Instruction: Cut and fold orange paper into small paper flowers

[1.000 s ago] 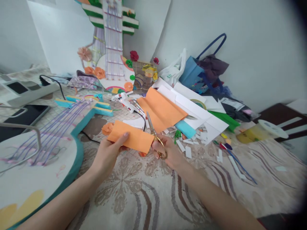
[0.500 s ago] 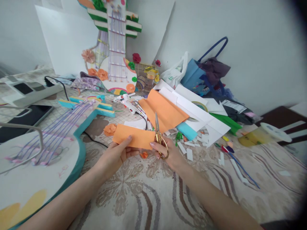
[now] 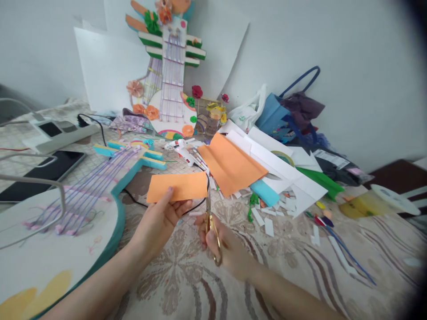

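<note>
Between the thumb and fingers of my left hand point(image 3: 167, 218) is an orange paper strip point(image 3: 183, 186), held out flat above the tablecloth. My right hand point(image 3: 222, 246) grips gold-handled scissors point(image 3: 210, 222), blades pointing away from me. The blades stand beside the strip's right end; whether they touch the paper I cannot tell. Beyond the strip lies a larger creased sheet of orange paper point(image 3: 231, 164). A white glue gun point(image 3: 187, 155) rests on the table behind the strip, its black cord passing behind the paper.
A cardboard guitar point(image 3: 76, 209) with turquoise sides lies at left, near a phone point(image 3: 43, 173) and a power strip point(image 3: 63, 135). Decorated guitars point(image 3: 172, 84) lean on the wall. White sheets point(image 3: 267, 155), paper scraps point(image 3: 258, 218) and bags point(image 3: 276, 115) fill the right; a plastic cup point(image 3: 370, 204) lies sideways.
My right hand has let go of the strip's right edge and moved down and left with the scissors, now upright at that end. The strip has shifted slightly left. The view has shifted too.
</note>
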Demonstrator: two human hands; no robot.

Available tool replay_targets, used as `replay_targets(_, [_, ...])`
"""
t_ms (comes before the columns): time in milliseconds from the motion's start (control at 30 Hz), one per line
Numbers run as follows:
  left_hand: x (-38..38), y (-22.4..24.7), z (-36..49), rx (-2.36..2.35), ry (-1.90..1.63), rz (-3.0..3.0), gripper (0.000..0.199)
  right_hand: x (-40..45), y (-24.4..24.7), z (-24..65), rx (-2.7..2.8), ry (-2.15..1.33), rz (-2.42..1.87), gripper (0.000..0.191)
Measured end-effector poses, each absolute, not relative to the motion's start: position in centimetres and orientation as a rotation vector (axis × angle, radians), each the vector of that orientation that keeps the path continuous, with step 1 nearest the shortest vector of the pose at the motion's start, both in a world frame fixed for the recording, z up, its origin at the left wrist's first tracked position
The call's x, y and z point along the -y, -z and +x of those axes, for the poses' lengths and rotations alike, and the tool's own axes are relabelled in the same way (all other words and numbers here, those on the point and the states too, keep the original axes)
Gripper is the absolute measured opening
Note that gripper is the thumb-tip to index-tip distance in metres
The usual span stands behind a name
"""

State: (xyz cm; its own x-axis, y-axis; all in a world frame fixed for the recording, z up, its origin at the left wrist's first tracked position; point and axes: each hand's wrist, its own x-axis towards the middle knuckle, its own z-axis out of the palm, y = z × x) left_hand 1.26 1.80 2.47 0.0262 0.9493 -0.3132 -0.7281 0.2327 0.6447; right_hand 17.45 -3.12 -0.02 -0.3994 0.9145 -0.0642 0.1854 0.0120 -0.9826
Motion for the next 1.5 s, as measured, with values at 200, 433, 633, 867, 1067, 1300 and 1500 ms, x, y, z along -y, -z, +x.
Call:
replay_targets(200, [-1.6,-2.9,1.3,-0.786,-1.451,0.318,0.014,4.0,0.2,16.6,1.725,-1.484,-1.106,0.032])
replay_targets(433, [-0.9,-2.5,2.0,-0.747,-1.373,0.33,0.009,3.9,-0.4,16.0,1.754,-1.424,-1.147,0.031])
replay_targets(633, [-0.7,-3.1,2.4,-0.76,-1.383,0.307,0.013,3.7,-0.4,15.9,1.74,-1.4,-1.166,0.035])
replay_targets(867, [-0.7,-2.8,2.5,-0.726,-1.428,0.314,0.011,3.6,-0.7,15.8,1.688,-1.453,-1.155,0.043])
replay_targets(1067, [-0.7,-2.8,2.7,-0.725,-1.455,0.311,0.013,3.5,-0.9,15.6,1.668,-1.466,-1.153,0.049])
replay_targets(1300, [-0.6,-2.7,3.0,-0.732,-1.467,0.295,0.017,3.4,-1.4,15.4,1.688,-1.424,-1.194,0.052])
replay_targets(1500, [-0.5,-2.7,3.0,-0.71,-1.451,0.313,0.021,3.4,-1.2,15.3,1.685,-1.404,-1.18,0.046])
